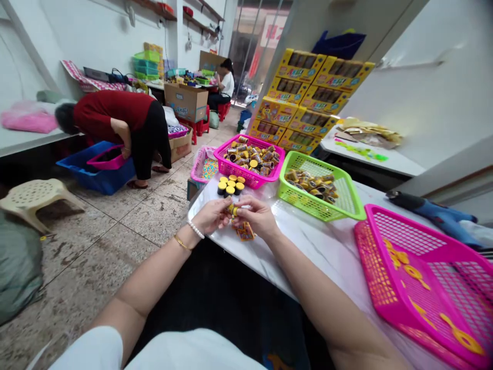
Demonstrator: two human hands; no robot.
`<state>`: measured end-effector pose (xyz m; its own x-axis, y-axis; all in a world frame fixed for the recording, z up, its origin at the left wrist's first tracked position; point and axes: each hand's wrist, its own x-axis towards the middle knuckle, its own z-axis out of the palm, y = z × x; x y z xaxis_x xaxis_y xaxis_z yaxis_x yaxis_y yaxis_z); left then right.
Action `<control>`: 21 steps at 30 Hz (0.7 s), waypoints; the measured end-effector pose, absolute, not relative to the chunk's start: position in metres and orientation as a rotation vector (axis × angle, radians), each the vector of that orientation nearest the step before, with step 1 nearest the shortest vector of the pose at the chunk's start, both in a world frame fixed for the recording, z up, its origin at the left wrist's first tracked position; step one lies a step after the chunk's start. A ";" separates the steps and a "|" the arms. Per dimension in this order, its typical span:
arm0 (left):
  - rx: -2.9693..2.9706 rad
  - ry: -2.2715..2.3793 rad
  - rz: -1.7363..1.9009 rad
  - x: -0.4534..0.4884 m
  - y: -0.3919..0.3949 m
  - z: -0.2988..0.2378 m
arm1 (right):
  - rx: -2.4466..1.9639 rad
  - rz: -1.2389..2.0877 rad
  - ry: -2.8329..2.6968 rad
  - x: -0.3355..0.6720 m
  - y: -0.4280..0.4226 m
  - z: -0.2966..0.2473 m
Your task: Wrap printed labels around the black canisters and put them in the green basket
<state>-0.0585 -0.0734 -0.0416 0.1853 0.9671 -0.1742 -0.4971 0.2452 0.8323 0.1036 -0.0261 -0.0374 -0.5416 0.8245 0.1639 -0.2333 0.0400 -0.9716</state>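
Note:
Between my two hands, over the table's near edge, is a small yellow-and-dark container [232,208], partly hidden by fingers. My left hand [213,216] grips it from the left, thumb on top. From the other side my right hand [257,216] pinches it with thumb and fingers. Just beyond them stand several small dark jars with yellow lids [232,186], grouped upright. Below the hands lie small orange printed pieces [245,232] on the white table [277,246].
A pink basket [246,180] and a green basket [321,209] hold many small containers. The right-hand pink basket [385,303] contains yellow ring-ended sticks [416,276]. Yellow boxes [295,103] are stacked behind. To the left a person [119,115] bends over a blue tub [92,180].

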 end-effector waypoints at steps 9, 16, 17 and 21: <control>0.697 0.831 1.200 -0.062 -0.079 -0.043 | -0.636 1.599 -1.592 0.100 -0.027 -0.040; 0.702 0.905 1.209 -0.059 -0.083 -0.039 | -0.593 1.445 -1.571 0.105 -0.028 -0.043; 0.705 0.923 1.214 -0.058 -0.083 -0.039 | -0.588 1.446 -1.588 0.105 -0.029 -0.042; 0.720 0.958 1.184 -0.056 -0.083 -0.041 | -0.514 1.334 -1.672 0.108 -0.034 -0.036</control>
<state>-0.0558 -0.0827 -0.0412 0.0895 0.9690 -0.2305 -0.4272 0.2464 0.8699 0.1080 -0.0341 -0.0363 -0.5021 0.7723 0.3891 -0.2079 0.3289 -0.9212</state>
